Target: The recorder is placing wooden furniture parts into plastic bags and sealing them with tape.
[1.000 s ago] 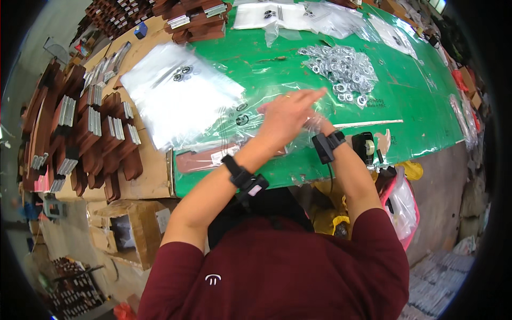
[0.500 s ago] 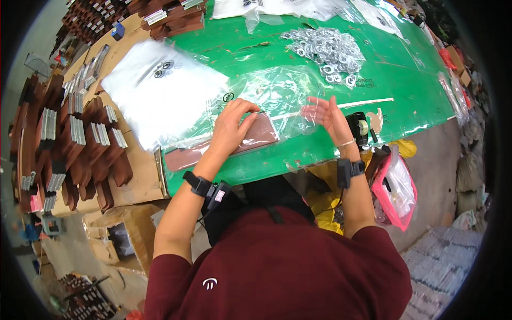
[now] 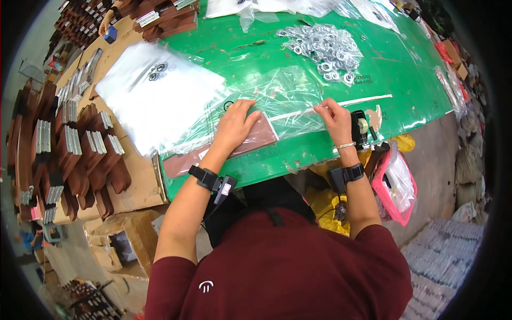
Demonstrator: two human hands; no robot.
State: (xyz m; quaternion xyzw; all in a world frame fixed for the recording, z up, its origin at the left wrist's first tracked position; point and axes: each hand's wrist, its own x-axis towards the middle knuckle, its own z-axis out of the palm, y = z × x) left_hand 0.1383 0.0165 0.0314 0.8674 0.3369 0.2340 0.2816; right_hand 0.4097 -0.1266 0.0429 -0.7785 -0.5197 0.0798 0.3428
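Note:
A flat reddish-brown board [image 3: 260,133] lies on the green table, inside or under a clear plastic bag [image 3: 293,88] that spreads out beyond it. My left hand [image 3: 233,127] rests on the board and the film, its fingers stretched out. To the right, my right hand [image 3: 337,125] pinches the bag's edge between thumb and fingertips. Beside that hand stands a black tape dispenser [image 3: 360,128] with a scrap of tan paper [image 3: 375,120] stuck near it.
Left of the bag lies a stack of clear plastic bags [image 3: 152,88]. Small clear packets with rings [image 3: 333,50] are heaped farther back. Brown wooden parts with metal strips [image 3: 88,154] crowd the left. Another person's hand [image 3: 105,24] is by a blue object [image 3: 110,35].
My right hand was apart with fingers spread; its fingers are now closed on the bag's edge. The bag has flattened lower. Another person's hand has appeared at the far left.

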